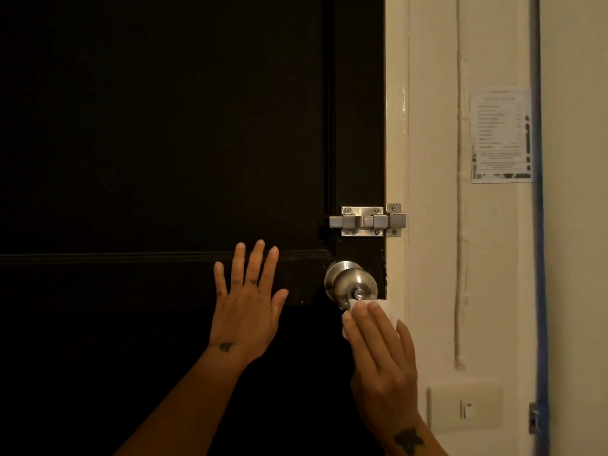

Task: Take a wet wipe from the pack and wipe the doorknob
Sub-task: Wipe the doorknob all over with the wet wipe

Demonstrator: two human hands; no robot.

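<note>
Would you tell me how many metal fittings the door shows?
2: a bolt near the door's right edge, and the doorknob just below it, touched by the wipe in the right hand. Others may be out of frame.

The wet wipe (pixel 388 309) is mostly hidden under the right grip (pixel 378 350) and covers the lower edge of the doorknob (pixel 350 284). The print on the paper notice (pixel 501 136) is too small to read.
</note>
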